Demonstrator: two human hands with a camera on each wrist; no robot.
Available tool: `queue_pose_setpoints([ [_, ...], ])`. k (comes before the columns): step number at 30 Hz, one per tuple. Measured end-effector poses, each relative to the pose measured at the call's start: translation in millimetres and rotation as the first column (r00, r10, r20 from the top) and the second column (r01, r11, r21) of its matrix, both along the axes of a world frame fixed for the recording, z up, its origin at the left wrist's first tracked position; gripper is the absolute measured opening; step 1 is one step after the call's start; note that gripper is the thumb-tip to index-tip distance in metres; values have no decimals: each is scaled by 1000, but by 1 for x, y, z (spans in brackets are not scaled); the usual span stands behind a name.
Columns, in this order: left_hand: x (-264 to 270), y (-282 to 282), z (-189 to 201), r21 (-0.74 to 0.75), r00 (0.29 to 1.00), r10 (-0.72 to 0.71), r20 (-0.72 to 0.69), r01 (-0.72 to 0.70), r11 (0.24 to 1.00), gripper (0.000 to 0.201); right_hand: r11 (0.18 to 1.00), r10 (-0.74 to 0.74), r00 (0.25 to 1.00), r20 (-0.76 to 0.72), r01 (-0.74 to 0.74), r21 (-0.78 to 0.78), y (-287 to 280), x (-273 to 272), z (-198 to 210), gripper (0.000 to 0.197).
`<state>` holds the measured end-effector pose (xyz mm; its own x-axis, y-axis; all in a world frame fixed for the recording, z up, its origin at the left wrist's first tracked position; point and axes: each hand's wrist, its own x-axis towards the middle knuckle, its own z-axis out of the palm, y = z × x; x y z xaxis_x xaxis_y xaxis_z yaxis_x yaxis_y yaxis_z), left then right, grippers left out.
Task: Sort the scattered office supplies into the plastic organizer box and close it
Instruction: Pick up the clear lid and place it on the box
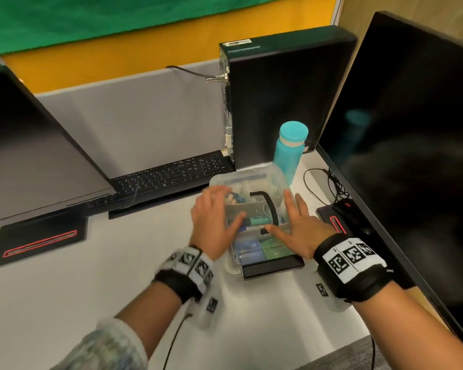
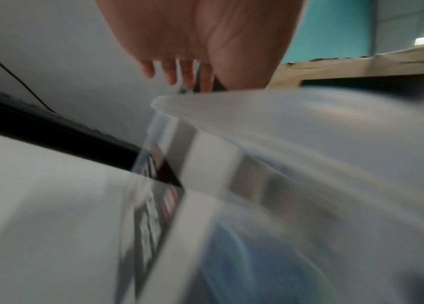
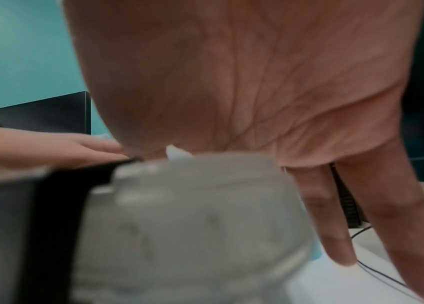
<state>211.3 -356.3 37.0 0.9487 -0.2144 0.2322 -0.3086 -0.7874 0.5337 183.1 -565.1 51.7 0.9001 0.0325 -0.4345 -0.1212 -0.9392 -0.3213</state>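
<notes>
Motion blur smears the left hand (image 1: pixel 216 222) and the clear organizer box (image 2: pixel 309 164) in both wrist views. Supplies inside the box show only as blue and green shapes through the lid (image 1: pixel 251 188), too indistinct to name. The right hand (image 1: pixel 298 231) hides the box's right edge; both monitors are cut off by the frame.

Bottle (image 1: pixel 289 153) and tower (image 1: pixel 284 102) crowd the box's (image 1: pixel 251 177) far side — near desk (image 1: pixel 265 316) open.

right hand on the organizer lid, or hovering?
Touching. In the head view the right hand lies flat, fingers straight, on the clear lid; the right wrist view shows the palm meeting the lid's edge.
</notes>
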Motion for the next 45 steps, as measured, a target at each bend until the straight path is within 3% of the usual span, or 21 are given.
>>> queue_pose_setpoints([
  [3,50,9,0,60,974,83,-213,-71,996,72,999,-20,999,37,21,-24,7,-2,-1,93],
  [6,81,11,5,31,926,-3,-378,16,999,66,1000,-22,997,78,23,-14,7,-3,-4,94],
  [9,94,11,4,33,914,45,-403,-34,999,62,1000,-6,995,102,8,-15,6,-4,-3,95],
  [13,99,17,1,65,877,71,-476,-45,997,75,1000,23,992,120,-23,0,5,-3,-4,94],
  [19,103,28,4,-61,826,-21,-564,-17,998,56,999,46,992,114,-48,18,5,0,-5,95],
  [21,100,27,2,-134,856,-20,-517,-58,989,56,999,49,992,113,-51,13,5,1,-4,95],
  [24,93,18,-2,-156,939,-59,-340,6,988,50,998,54,992,110,-55,5,4,2,-4,95],
  [29,82,10,-7,3,964,-30,-266,32,999,91,998,63,993,100,-61,-22,4,6,-4,95],
  [34,83,10,-5,6,983,-53,-177,55,998,81,996,85,994,64,-83,-34,3,10,-3,94],
  [41,70,13,6,272,989,-41,-145,80,959,75,996,76,997,5,-76,40,2,12,-3,97],
  [45,39,43,16,171,982,-102,-158,128,977,72,996,46,999,1,-46,-71,6,11,3,95],
])
